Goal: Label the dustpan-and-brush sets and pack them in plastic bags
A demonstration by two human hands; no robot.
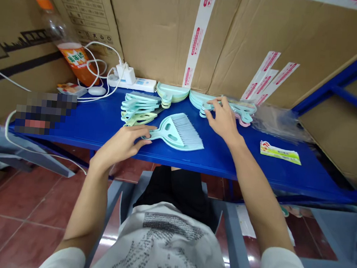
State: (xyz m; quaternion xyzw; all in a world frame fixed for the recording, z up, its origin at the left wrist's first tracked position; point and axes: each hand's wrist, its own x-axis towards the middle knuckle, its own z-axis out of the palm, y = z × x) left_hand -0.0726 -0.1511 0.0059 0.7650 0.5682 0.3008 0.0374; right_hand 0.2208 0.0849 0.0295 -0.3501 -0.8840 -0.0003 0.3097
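Note:
My left hand [129, 141] is closed on the handle end of a mint-green dustpan [162, 137] near the table's front edge. A small hand brush [187, 130] with pale bristles lies in the pan. My right hand [223, 118] reaches over the back of the table, thumb and fingers apart at the handles of a stack of mint dustpans [200, 99]. Whether its fingertips press on a handle is hard to see. Just right of that hand lie more light-blue handles [245, 113] and a pink one [243, 122].
Left of centre lie piled mint and yellow-green brushes [140, 107] and stacked dustpans [173, 92]. A power strip [145, 84], cables and an orange drink bottle [74, 56] stand at back left. Clear plastic bags [276, 121] and a card label [279, 153] lie right; cartons [162, 32] wall the back.

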